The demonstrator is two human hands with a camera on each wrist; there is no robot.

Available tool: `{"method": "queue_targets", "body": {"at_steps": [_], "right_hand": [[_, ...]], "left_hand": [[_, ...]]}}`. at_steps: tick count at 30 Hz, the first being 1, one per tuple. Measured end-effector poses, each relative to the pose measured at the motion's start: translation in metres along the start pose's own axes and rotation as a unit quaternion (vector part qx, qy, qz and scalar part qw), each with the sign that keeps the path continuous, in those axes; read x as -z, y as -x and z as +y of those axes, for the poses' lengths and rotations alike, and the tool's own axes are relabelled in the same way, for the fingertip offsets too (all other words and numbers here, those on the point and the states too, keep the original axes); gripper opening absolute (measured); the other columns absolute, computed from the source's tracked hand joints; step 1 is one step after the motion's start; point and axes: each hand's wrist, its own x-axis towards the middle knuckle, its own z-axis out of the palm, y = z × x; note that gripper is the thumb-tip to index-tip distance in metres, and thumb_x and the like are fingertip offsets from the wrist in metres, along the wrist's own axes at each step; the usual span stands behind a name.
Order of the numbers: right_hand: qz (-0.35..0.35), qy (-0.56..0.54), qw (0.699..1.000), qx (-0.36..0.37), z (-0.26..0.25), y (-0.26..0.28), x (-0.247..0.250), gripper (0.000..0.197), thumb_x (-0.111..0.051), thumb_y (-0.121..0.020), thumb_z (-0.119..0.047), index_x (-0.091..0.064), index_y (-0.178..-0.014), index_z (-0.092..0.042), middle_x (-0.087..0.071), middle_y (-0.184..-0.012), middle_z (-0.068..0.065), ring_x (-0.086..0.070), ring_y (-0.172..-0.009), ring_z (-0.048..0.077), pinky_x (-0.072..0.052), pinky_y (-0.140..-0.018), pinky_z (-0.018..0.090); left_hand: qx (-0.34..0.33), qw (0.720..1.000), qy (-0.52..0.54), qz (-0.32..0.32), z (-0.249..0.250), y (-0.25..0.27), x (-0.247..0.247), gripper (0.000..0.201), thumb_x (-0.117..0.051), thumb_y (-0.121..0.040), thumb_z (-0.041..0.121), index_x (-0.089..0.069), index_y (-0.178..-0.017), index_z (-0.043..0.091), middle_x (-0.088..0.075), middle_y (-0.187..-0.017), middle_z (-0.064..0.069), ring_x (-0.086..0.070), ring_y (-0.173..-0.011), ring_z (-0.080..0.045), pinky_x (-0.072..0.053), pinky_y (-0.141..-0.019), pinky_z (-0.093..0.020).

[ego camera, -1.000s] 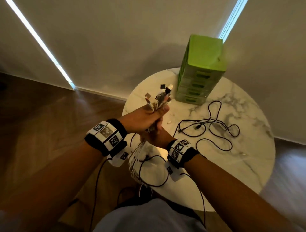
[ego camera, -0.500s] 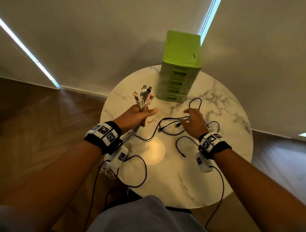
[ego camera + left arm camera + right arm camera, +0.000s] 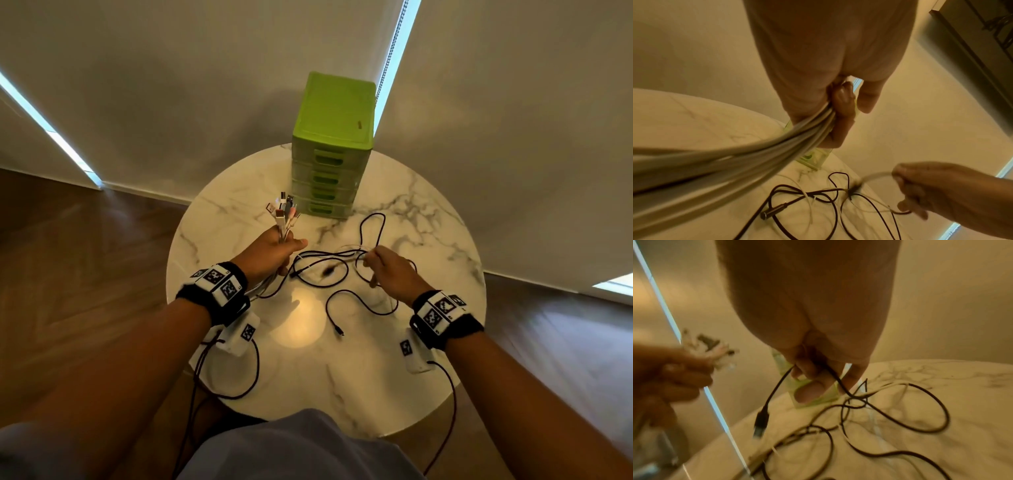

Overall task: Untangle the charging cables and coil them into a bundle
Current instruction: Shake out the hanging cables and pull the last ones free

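My left hand [image 3: 277, 251] grips a bunch of mostly white cables [image 3: 748, 155] above the round marble table [image 3: 342, 370]. Their plug ends [image 3: 285, 207] stick up out of the fist, and the rest hangs down past my wrist. A tangle of black cable [image 3: 329, 270] with a thin white one in it lies on the table between my hands. My right hand [image 3: 387, 269] pinches a strand of the black cable [image 3: 835, 379] at the tangle's right side and lifts it a little. One black plug [image 3: 761, 421] dangles from that strand.
A green plastic drawer unit [image 3: 330, 147] stands at the back of the table, just behind the plug ends. Wooden floor [image 3: 85, 260] surrounds the table, and blinds hang behind it. Thin black wires run from the wrist cameras [image 3: 239, 334] down over the table's near edge.
My right hand left the bunch, reached to the tangle on the table and took hold of a black strand. The left hand kept its grip and moved slightly forward.
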Motion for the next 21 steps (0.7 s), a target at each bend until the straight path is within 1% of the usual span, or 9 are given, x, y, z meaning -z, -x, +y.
{"method": "queue_targets", "body": {"at_steps": [2,4,6,8,10,13,17,19,21], "right_hand": [[0.06,-0.138,0.988,0.025,-0.02,0.007,0.011,0.028,-0.035,-0.109,-0.027,-0.05,-0.09,-0.012,-0.054,-0.08,-0.003,-0.06,-0.062,0.021,-0.051,-0.072,0.043],[0.094,-0.238,0.965,0.058,-0.044,0.014,0.018,0.025,-0.035,-0.11,-0.022,-0.047,-0.093,-0.008,-0.048,-0.076,0.001,-0.055,-0.06,0.017,-0.052,-0.069,0.036],[0.1,-0.268,0.953,0.097,-0.068,0.023,0.018,0.022,-0.036,-0.109,-0.022,-0.047,-0.097,-0.008,-0.047,-0.077,0.002,-0.054,-0.062,0.016,-0.051,-0.066,0.03],[0.094,-0.239,0.957,0.135,-0.085,0.031,0.009,0.019,-0.038,-0.109,-0.023,-0.049,-0.099,-0.011,-0.05,-0.077,0.001,-0.055,-0.064,0.016,-0.05,-0.066,0.033],[0.088,-0.191,0.964,0.161,-0.095,0.037,-0.006,0.017,-0.04,-0.108,-0.026,-0.049,-0.098,-0.017,-0.053,-0.073,-0.001,-0.055,-0.062,0.015,-0.05,-0.066,0.037],[0.078,-0.128,0.972,0.179,-0.1,0.043,-0.028,0.017,-0.04,-0.107,-0.028,-0.049,-0.099,-0.016,-0.054,-0.068,-0.006,-0.053,-0.059,0.01,-0.048,-0.063,0.034],[0.051,-0.082,0.977,0.189,-0.107,0.047,-0.045,0.017,-0.042,-0.107,-0.027,-0.049,-0.097,-0.015,-0.056,-0.07,-0.009,-0.054,-0.062,0.013,-0.048,-0.063,0.038],[0.028,-0.069,0.98,0.184,-0.11,0.047,-0.049,0.019,-0.042,-0.107,-0.028,-0.052,-0.1,-0.014,-0.059,-0.072,-0.016,-0.057,-0.063,0.005,-0.051,-0.063,0.033],[0.006,-0.041,0.982,0.182,-0.107,0.044,-0.05,0.023,-0.041,-0.107,-0.032,-0.054,-0.102,-0.014,-0.061,-0.076,-0.016,-0.06,-0.068,0.006,-0.051,-0.067,0.03]], "left_hand": [[0.022,0.999,0.04,-0.001,0.0,0.0,-0.006,0.028,-0.062,-0.099,0.02,-0.04,-0.081,0.021,-0.035,-0.065,0.003,-0.037,-0.056,-0.013,-0.039,-0.054,-0.029],[0.037,0.994,0.099,-0.002,0.004,0.001,-0.011,0.026,-0.059,-0.1,0.018,-0.039,-0.084,0.021,-0.034,-0.068,0.003,-0.034,-0.055,-0.011,-0.034,-0.053,-0.027],[0.043,0.985,0.164,-0.013,0.01,0.005,-0.017,0.027,-0.056,-0.101,0.019,-0.036,-0.084,0.023,-0.03,-0.068,0.005,-0.028,-0.053,-0.009,-0.027,-0.051,-0.025],[0.042,0.976,0.213,-0.035,0.015,0.008,-0.02,0.028,-0.055,-0.102,0.027,-0.034,-0.083,0.026,-0.027,-0.066,0.007,-0.023,-0.052,-0.008,-0.023,-0.051,-0.024],[0.035,0.969,0.238,-0.052,0.021,0.014,-0.02,0.03,-0.056,-0.098,0.044,-0.036,-0.083,0.027,-0.026,-0.064,0.008,-0.021,-0.052,-0.008,-0.024,-0.05,-0.024],[0.017,0.968,0.244,-0.057,0.026,0.022,-0.018,0.039,-0.056,-0.087,0.06,-0.038,-0.081,0.026,-0.025,-0.065,0.007,-0.022,-0.053,-0.009,-0.024,-0.054,-0.025],[-0.022,0.973,0.226,-0.037,0.026,0.025,-0.015,0.033,-0.052,-0.1,0.048,-0.041,-0.083,0.023,-0.025,-0.066,0.002,-0.025,-0.053,-0.01,-0.026,-0.051,-0.025],[-0.033,0.977,0.21,-0.024,0.024,0.025,-0.014,0.036,-0.047,-0.104,0.046,-0.043,-0.082,0.018,-0.035,-0.066,0.0,-0.034,-0.053,-0.012,-0.032,-0.05,-0.025],[-0.036,0.981,0.188,-0.009,0.023,0.025,-0.013,0.042,-0.044,-0.104,0.048,-0.046,-0.079,0.014,-0.049,-0.065,0.001,-0.047,-0.057,-0.013,-0.04,-0.054,-0.025]]}}
